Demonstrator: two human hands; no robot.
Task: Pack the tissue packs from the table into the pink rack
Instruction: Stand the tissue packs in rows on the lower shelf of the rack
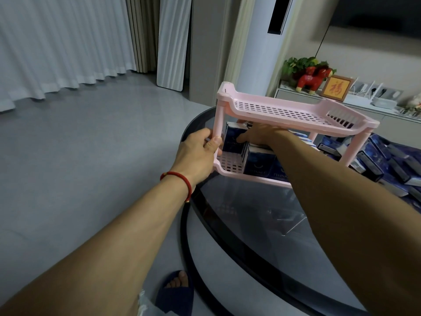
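The pink rack (284,115) stands on the round dark glass table (239,224), near its far-left edge, and everything here is placed from it. Just in front of the rack the left hand (196,153) clasps the front-left post, steadying it. Inside, on the lower shelf, the right hand (259,135) reaches among several upright dark-blue tissue packs (257,160), its thumb on one; whether it grips that pack or only pushes it I cannot tell. The upper shelf holds nothing, and right of the rack a heap of loose packs (385,165) lies on the table, so I judge the packing under halfway. Beyond the rack are a low cabinet with a red figurine (312,79), a tall white unit and pale curtains.
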